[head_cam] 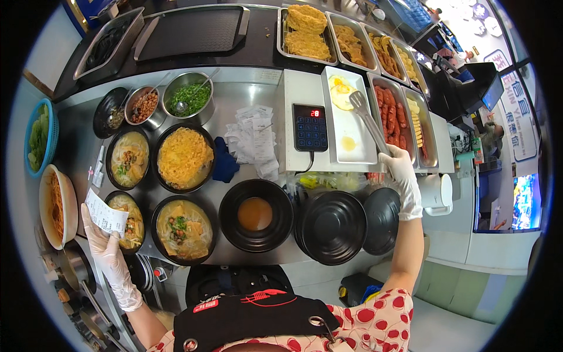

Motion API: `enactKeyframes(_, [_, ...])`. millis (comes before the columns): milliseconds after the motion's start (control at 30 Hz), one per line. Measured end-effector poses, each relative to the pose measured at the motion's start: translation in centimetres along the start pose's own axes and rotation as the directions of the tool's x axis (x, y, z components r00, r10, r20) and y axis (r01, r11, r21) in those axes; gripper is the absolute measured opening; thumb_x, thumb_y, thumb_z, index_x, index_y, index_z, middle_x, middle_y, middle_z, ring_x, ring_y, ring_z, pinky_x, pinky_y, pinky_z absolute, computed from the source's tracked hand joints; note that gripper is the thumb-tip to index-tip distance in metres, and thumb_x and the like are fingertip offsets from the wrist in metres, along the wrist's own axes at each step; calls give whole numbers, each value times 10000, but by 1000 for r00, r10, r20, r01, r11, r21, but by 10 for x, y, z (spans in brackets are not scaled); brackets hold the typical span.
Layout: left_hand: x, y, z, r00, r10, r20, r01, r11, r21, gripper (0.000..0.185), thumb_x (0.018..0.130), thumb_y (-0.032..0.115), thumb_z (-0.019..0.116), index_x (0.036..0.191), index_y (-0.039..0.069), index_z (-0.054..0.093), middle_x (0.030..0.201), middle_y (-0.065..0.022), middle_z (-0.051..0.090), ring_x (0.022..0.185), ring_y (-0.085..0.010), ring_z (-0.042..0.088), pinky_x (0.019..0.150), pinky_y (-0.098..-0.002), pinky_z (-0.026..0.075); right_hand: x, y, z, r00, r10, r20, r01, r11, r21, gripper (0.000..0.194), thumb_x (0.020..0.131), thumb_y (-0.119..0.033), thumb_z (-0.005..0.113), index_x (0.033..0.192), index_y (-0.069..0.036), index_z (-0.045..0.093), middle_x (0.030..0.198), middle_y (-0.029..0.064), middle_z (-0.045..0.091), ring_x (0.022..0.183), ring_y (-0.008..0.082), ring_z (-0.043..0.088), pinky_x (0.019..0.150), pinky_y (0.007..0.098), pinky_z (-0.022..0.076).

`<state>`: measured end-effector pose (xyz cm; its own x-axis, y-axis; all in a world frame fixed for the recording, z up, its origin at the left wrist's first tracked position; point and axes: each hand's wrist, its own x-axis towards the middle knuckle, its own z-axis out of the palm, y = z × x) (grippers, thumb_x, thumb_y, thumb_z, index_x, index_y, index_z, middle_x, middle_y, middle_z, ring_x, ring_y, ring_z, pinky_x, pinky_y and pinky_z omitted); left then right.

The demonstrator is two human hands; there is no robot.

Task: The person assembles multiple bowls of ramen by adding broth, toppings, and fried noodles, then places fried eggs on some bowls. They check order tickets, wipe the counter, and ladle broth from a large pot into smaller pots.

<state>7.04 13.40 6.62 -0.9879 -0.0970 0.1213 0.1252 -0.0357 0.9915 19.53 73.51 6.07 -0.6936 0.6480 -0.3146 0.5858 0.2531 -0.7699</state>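
Note:
My gloved left hand (104, 248) holds a printed paper slip (107, 214) over the near left noodle bowl (132, 222), partly hiding it. In my gloved right hand (399, 169) is the handle of a slotted spatula (367, 115). The spatula's head touches or hovers over the fried eggs (344, 93) in a white rectangular tray (335, 152); I cannot tell which. A noodle bowl with toppings (182, 229) stands beside a black bowl of brown broth (255, 214). Behind them are another noodle soup bowl (129, 159) and one covered by a golden fried egg (184, 158).
Stacked black bowls (332, 229) stand at the counter's near edge. Sausages (390, 116) fill a steel pan right of the egg tray. A keypad pager (310, 127) sits left of it, near loose receipts (263, 141). Chopped scallions (190, 99) and peanuts (145, 107) are in steel pots.

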Motion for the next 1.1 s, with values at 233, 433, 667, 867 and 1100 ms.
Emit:
enactKeyframes(233, [-2,-3,-1,1000,15,-7,-15,999,-36,811,741,-145,472,1492,11,207,1539,-129,246,1373,-230,323,1132,-363,264,-28,6,-1,934,-306,-183,191,863,-468,414,832,-43,644,1227,49,565,1089,192,672,1010,229,652,901,315,476])
enactKeyframes(433, [-2,-1,-17,998,50,-28,-50,998,25,847,701,-156,492,1487,-2,215,1505,-142,296,1360,-240,340,1125,-367,270,-49,4,1,899,-405,-166,311,858,-409,407,858,55,561,1264,57,535,1170,171,644,1103,220,603,963,301,432])
enactKeyframes(667, [-7,-6,-45,997,15,-82,-24,993,-120,849,716,-178,548,1479,-25,207,1487,-157,319,1334,-215,378,1086,-338,346,-152,-28,14,918,-364,-157,230,811,-538,429,869,50,567,1296,42,525,1099,101,647,963,146,592,879,253,444])
enactKeyframes(867, [-16,-6,-81,995,52,-89,-64,989,-137,832,733,-169,554,1477,-34,206,1480,-168,322,1325,-220,389,1060,-336,382,-247,-48,86,984,-178,-5,174,969,-174,428,840,40,632,1261,37,559,1049,57,641,913,113,573,843,232,451])
enactKeyframes(1100, [-42,-6,-146,997,36,-68,-46,988,-148,835,741,-159,555,1481,-35,188,1482,-179,313,1332,-226,379,1069,-347,368,-303,-60,188,893,-178,413,252,958,-133,467,773,62,644,1231,6,579,991,98,653,899,141,602,834,255,463])
